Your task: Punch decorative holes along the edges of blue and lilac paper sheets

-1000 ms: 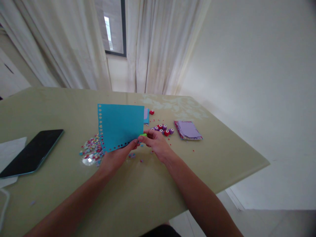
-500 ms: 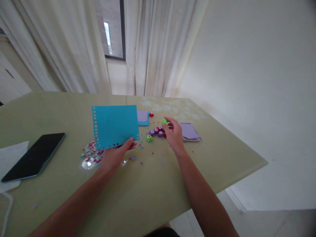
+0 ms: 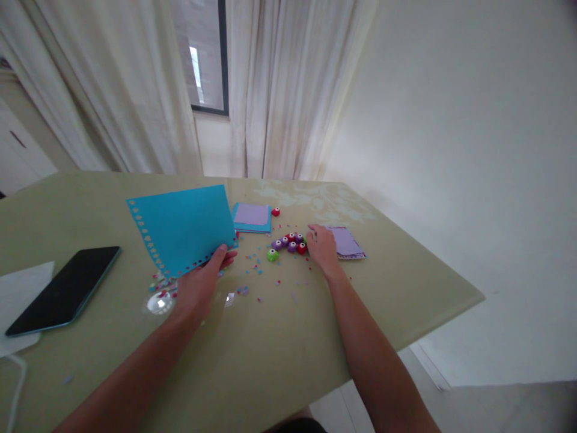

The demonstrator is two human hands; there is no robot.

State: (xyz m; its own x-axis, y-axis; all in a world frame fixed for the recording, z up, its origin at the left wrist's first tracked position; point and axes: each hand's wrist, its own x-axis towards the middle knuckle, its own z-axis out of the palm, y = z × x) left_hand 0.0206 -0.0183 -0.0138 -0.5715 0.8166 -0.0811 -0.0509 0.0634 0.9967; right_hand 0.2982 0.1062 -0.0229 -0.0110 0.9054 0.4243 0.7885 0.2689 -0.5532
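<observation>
My left hand (image 3: pixel 201 282) pinches a blue sheet of paper (image 3: pixel 184 228) by its lower right corner, thumb in front. Small punched holes run along the sheet's left and lower edges, and it is tilted up above the table. My right hand (image 3: pixel 322 245) is low at the right end of a cluster of paper punches. Its fingers are around a green paper punch (image 3: pixel 305 239), mostly hidden behind them. Purple punches (image 3: pixel 292 246) and red punches (image 3: pixel 302 248) sit close beside it. Another green punch (image 3: pixel 272 255) stands at the cluster's left front.
Blue and lilac paper (image 3: pixel 252 214) lies at the back, beside a lone red punch (image 3: pixel 276 211). A lilac paper stack (image 3: pixel 346 242) is right of my right hand. Confetti (image 3: pixel 243 290) and a clear round piece (image 3: pixel 159 302) lie in front; a dark tablet (image 3: pixel 65 291) rests at left.
My right hand has lowered the green punch to the right end of the cluster. My left hand has moved left with the blue sheet, tilting it and uncovering more of the paper behind.
</observation>
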